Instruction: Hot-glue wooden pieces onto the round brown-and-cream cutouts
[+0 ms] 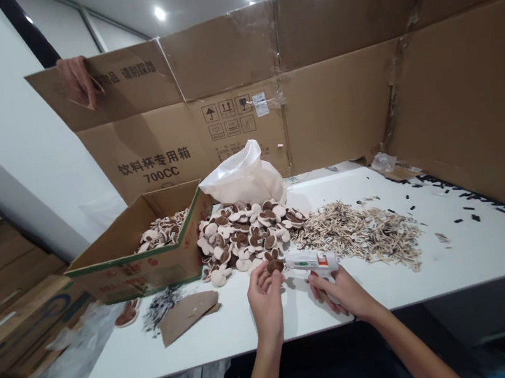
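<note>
Pinched in the fingers of my left hand (265,300) is a brown felt piece (274,263) with rounded lobes like ears. My right hand (340,293) is wrapped round the handle of a white glue gun (310,261) with an orange part on it. The gun's nozzle points left and comes up close to the felt piece; whether they touch I cannot tell. Just behind my left hand lies a heap of cream and brown felt pieces (241,236). Beyond the gun, to the right, spreads a pile of thin cream strips (361,232).
An open cardboard box (138,276) holding more felt pieces stands at left. A white plastic bag (243,174) sits behind the heap. Cardboard walls (340,110) enclose the back and right. Brown cardboard scraps (189,315) and dark shreds (161,307) lie front left; small black pieces (475,217) are scattered right.
</note>
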`<state>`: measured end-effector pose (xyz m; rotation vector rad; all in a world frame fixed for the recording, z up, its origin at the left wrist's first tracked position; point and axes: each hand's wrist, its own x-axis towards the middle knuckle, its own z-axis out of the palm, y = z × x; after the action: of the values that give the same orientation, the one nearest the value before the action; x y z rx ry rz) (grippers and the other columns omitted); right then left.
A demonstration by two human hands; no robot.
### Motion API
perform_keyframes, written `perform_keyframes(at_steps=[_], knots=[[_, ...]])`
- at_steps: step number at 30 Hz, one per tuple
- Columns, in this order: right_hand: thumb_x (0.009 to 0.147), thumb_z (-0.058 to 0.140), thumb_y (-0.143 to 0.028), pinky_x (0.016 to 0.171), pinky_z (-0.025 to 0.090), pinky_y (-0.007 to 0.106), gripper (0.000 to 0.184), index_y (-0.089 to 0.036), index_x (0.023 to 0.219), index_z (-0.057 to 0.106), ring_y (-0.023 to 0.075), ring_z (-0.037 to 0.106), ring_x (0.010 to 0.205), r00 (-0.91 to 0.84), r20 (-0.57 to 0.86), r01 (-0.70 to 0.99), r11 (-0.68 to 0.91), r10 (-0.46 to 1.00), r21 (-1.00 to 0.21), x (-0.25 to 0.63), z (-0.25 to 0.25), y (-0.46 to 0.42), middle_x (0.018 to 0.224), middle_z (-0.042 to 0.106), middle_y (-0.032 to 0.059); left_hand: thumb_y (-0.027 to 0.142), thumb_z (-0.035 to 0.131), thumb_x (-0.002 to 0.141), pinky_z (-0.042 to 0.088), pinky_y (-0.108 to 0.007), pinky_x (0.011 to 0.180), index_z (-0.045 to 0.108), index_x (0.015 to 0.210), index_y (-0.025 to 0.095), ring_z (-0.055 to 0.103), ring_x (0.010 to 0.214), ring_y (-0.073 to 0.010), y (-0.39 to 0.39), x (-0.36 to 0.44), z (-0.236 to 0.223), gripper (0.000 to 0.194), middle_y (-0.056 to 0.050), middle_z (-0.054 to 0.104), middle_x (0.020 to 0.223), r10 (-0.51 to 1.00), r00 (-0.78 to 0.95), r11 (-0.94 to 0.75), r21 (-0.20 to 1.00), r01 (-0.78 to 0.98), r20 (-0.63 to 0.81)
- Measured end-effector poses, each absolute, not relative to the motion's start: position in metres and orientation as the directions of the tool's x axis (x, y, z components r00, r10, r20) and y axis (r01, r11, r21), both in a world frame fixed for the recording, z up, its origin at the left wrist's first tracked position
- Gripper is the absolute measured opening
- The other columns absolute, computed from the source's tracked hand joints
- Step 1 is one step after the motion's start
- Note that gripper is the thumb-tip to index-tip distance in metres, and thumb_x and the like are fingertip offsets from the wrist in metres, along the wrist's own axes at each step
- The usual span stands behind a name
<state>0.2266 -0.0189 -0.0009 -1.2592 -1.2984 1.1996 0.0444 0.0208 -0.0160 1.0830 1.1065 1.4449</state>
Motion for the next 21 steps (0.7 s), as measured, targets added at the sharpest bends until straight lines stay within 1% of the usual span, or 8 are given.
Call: perform_keyframes(at_steps=[6,11,17,21], knots=[[0.092,0.061,-0.056,0.032,0.028,0.018,0.047,-0.018,0.064,0.063,0.0078,0.035,0.029,-0.034,-0.019,0.1,-0.016,0.999,-0.995,0.2263,0.0003,-0.0197,0.039,0.048,-0.0055,0.045,0.077,0.084,0.061,-0.035,0.086,0.066,0.121,0.017,0.074,0.096,-0.0231,0.0187,0.0451,-0.014,0.048,-0.013,0.075,0.109,0.988,-0.115,-0.117,0.98,-0.158,0.099],[0.093,0.058,-0.054,0.032,0.027,0.018,0.047,-0.019,0.062,0.062,0.0076,0.034,0.028,-0.04,-0.009,0.11,-0.005,0.999,-0.994,0.2258,-0.0007,-0.0187,0.038,0.047,-0.0059,0.043,0.077,0.084,0.061,-0.033,0.085,0.068,0.12,0.019,0.073,0.096,-0.022,0.0181,0.0452,-0.0132,0.045,-0.011,0.075,0.105,0.987,-0.124,-0.118,0.979,-0.163,0.098],[0.089,0.06,-0.051,0.031,0.025,0.019,0.042,-0.02,0.06,0.058,0.0085,0.036,0.029,-0.006,-0.045,0.103,-0.045,0.999,-0.994,0.2237,0.0014,-0.0183,0.039,0.049,-0.0048,0.043,0.076,0.085,0.061,-0.038,0.087,0.067,0.121,0.017,0.073,0.096,-0.0235,0.0181,0.0449,-0.0135,0.045,-0.013,0.075,0.106,0.988,-0.109,-0.123,0.979,-0.161,0.107],[0.088,0.061,-0.049,0.03,0.025,0.019,0.039,-0.021,0.061,0.058,0.0087,0.036,0.029,0.01,-0.065,0.104,-0.065,0.998,-0.992,0.2224,0.0012,-0.0189,0.039,0.048,-0.0054,0.042,0.076,0.086,0.061,-0.037,0.087,0.066,0.121,0.016,0.073,0.094,-0.0229,0.0181,0.0447,-0.013,0.045,-0.013,0.075,0.106,0.99,-0.104,-0.114,0.982,-0.153,0.099]])
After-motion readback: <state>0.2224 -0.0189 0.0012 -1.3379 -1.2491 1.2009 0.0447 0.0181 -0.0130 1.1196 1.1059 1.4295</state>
